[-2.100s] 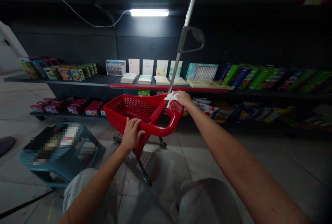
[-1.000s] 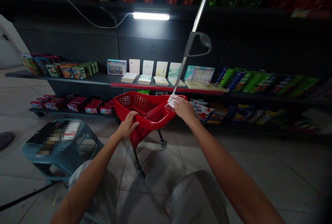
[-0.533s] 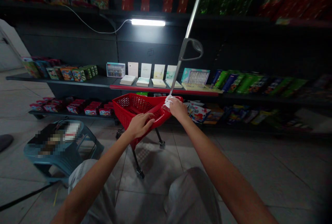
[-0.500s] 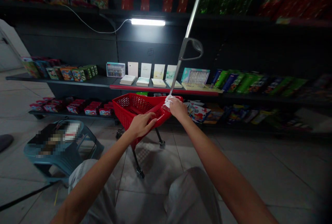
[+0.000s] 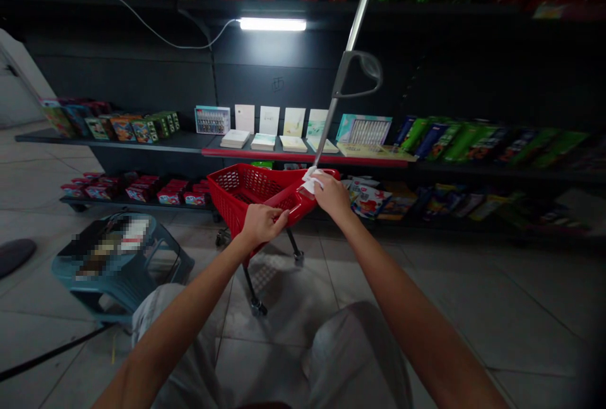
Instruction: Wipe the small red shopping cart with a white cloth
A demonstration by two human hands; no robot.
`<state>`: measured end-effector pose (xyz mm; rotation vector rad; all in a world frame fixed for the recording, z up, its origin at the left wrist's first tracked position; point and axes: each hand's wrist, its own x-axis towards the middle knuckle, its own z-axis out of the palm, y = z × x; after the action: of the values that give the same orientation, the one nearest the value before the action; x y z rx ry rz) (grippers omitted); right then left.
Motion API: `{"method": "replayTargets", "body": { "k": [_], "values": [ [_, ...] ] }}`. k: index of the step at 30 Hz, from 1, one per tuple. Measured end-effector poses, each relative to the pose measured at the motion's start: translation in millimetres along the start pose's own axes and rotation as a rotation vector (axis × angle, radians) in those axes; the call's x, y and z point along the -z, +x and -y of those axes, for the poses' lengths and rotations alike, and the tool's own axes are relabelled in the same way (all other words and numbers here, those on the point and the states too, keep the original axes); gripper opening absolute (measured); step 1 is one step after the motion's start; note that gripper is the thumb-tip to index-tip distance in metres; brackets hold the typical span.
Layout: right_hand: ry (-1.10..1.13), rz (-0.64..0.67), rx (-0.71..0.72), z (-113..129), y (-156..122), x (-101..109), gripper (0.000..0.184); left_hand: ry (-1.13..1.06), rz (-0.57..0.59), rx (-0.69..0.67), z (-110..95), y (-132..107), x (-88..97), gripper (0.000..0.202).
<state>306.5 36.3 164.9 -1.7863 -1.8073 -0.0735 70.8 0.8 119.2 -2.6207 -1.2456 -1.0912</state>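
Note:
A red plastic shopping basket [image 5: 226,197] on dark legs with casters stands in front of me. My left hand [image 5: 264,223] is closed over its near rim, with the thumb pointing right. At the basket's right end, my right hand [image 5: 332,193] pinches a crumpled white cloth or tissue [image 5: 311,180]. The cloth wraps the lower part of a slanting metal pole [image 5: 326,134], where the pole meets the basket. Higher on the pole sits a grey loop-shaped handle [image 5: 360,74]. My right fingertips are partly hidden by the cloth.
A blue-grey stool [image 5: 165,242] with blurred items on it stands at left. Behind the basket, dark shelves carry notebooks [image 5: 235,138], red boxes [image 5: 173,189] and snack packets [image 5: 464,144]. A lit tube lamp [image 5: 273,24] hangs above. A shoe [image 5: 17,255] shows at far left.
My left hand's fingers have curled further over the basket rim. The right hand stays at the pole's base with the cloth. The whole view has shifted slightly.

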Motion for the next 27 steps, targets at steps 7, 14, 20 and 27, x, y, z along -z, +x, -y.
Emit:
{"method": "replayTargets", "body": {
  "k": [7, 14, 20, 27],
  "values": [
    [-0.015, -0.033, 0.090, 10, -25, 9, 0.042, -0.099, -0.040, -0.080, 10, -10, 10.9, 0.058],
    [0.058, -0.055, 0.181, 6, -29, 9, 0.039, -0.230, 0.008, -0.153, 30, -22, 28.7, 0.056],
    [0.103, -0.049, 0.134, -17, -17, 1, 0.039, -0.285, 0.024, -0.169, 44, -28, 34.4, 0.052],
    [0.065, -0.066, 0.124, -15, -20, 3, 0.037, -0.318, 0.029, -0.184, 50, -35, 44.9, 0.052]
  ]
}}
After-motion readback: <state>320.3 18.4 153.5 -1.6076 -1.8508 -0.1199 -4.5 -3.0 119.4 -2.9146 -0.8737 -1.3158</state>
